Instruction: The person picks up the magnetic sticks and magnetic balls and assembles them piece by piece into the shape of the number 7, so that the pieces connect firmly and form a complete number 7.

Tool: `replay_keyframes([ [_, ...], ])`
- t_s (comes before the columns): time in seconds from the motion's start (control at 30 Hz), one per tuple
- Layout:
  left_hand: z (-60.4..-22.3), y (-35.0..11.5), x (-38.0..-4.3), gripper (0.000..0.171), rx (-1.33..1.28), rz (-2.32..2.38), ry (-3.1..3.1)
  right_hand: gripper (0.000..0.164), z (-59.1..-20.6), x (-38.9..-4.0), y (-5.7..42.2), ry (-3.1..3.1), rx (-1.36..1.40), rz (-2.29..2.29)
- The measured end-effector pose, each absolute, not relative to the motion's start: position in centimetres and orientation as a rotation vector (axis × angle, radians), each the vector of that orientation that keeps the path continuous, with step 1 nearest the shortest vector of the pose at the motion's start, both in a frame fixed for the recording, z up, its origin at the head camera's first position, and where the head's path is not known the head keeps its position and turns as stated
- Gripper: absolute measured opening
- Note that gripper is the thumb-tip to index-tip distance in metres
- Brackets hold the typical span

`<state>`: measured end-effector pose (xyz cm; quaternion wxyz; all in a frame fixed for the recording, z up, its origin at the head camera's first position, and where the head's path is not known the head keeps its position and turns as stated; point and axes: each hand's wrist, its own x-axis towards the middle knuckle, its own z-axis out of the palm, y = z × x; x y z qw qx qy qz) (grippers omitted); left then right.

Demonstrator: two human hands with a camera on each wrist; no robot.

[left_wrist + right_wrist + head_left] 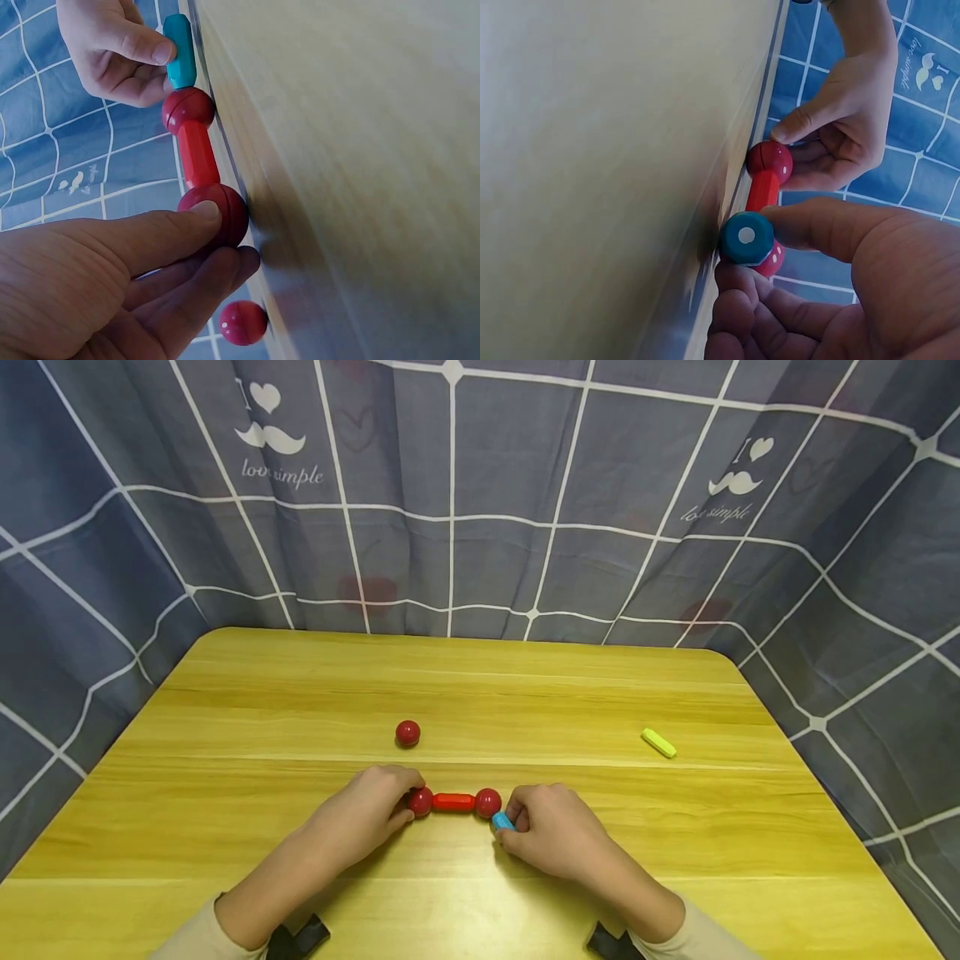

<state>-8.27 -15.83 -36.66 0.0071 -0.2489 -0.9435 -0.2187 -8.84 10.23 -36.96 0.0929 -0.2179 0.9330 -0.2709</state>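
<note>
A red rod (453, 802) lies on the table between two dark red balls, joined to both ends. My left hand (366, 814) pinches the left ball (422, 802) between thumb and fingers. By the right ball (488, 802), my right hand (555, 828) pinches a blue rod (503, 822) between thumb and fingers. In the left wrist view the blue rod (180, 51) meets the far ball (187, 109) end on. The right wrist view shows the near end of the blue rod (747, 238), with a pale round spot at its centre.
A loose red ball (408, 733) sits beyond my left hand on the wooden table (480, 693). Farther right lies a yellow-green rod (659, 743). A grey-blue curtain (495, 560) with white grid lines hangs behind the table and along both sides.
</note>
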Motion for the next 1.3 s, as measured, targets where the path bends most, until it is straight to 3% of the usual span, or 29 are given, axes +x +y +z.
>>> replay_keyframes([
  [0.5,-36.6,-15.8,-8.2,0.021,-0.798,-0.695,-2.955,0.018,-37.4,-8.9,10.1,2.604,-0.493,-0.991],
  [0.97,-36.4,-15.5,-8.2,0.020,-0.792,-0.686,-2.959,0.024,-38.7,-9.5,9.7,2.053,-0.267,-1.453],
  [1.3,-36.5,-15.4,-8.1,0.019,-0.801,-0.710,-2.966,0.039,-38.7,-9.3,9.9,2.104,-0.258,-1.386],
])
